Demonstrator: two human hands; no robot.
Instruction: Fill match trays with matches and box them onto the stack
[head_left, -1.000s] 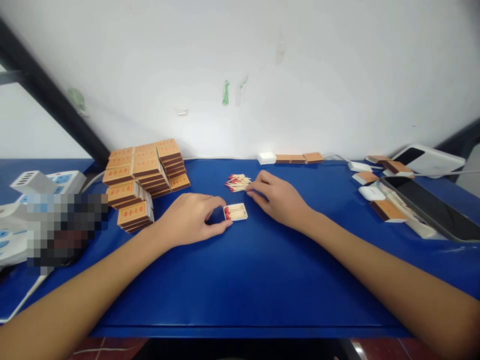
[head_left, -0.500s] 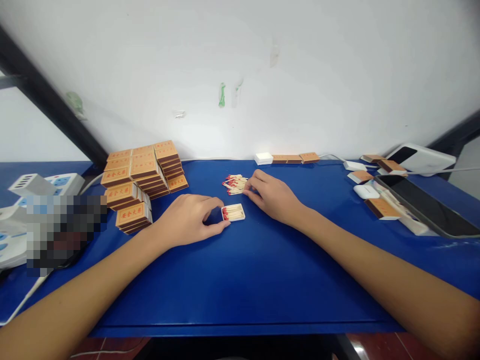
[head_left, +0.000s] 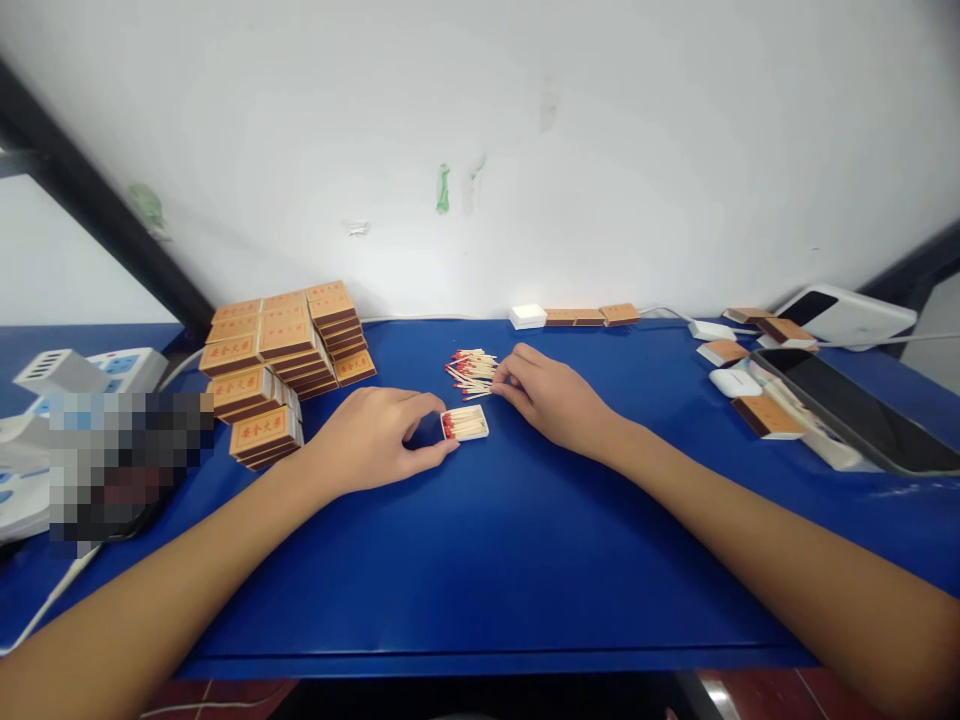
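The blue surface looks as it did a second ago. The big stack of matchboxes at the left, the power strip beyond it, the dark phone at the right and the row of sleeves along the wall all keep their places; only the view has shifted a little. The left hand has not moved either. It lies on the surface with thumb and forefinger closed on the left end of the tray, pinning it flat, and the other fingers are loosely curled. The right hand shows the only real change. A second ago its fingers lay flatter beside the loose matches; now they have curled in, and the fingertips are gathered at the right edge of the pile, touching it. At this size I cannot tell whether a match is already pinched between them, so its grip is uncertain. The tray sits between the two hands, just in front of the pile and apart from it, open side up. It holds a layer of matches with their red heads at the left end, and that layer looks no different from half a second ago. The pile also keeps its fanned shape, heads mostly to the left. By the look of it, then, the matches in the tray and those in the pile have stayed as they were, and only the right fingers have closed in.
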